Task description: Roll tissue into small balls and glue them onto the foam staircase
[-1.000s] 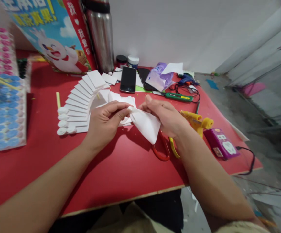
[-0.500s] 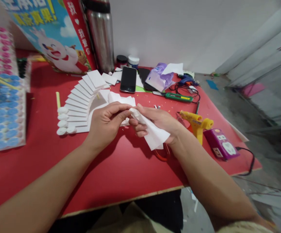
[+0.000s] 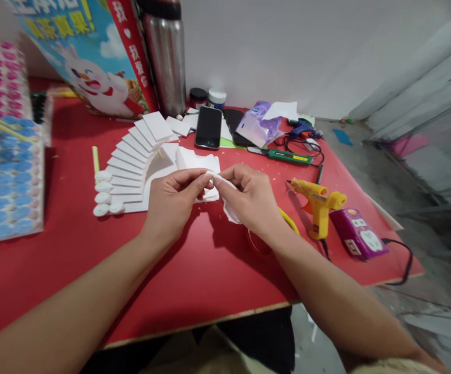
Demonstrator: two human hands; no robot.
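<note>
Above the red table (image 3: 163, 291), both my hands meet on a piece of thin white tissue-like paper (image 3: 231, 212). My left hand (image 3: 173, 200) pinches its narrow, rolled end between thumb and fingertips. With thumb and bent fingers, my right hand (image 3: 253, 196) grips the paper beside that end, and the loose part hangs below, partly covered by the palm. Just behind my hands lie more white sheets (image 3: 196, 158). White card pieces (image 3: 130, 158) fan out in overlapping rows left of them. Several small white rolled rosettes (image 3: 103, 198) sit at the fan's lower left end.
At right are a yellow glue gun (image 3: 318, 200), a purple power strip (image 3: 359, 234) and a green-handled cutter (image 3: 289, 157). A phone (image 3: 208, 127), steel bottle (image 3: 165, 62) and purple packet (image 3: 260, 124) stand or lie behind. Trays of blue and pink rosettes (image 3: 7, 182) occupy the left.
My right hand has turned over, from palm partly up to knuckles up, closing on the paper near its rolled end. The loose paper now hangs mostly behind that hand. The view shifted slightly.
</note>
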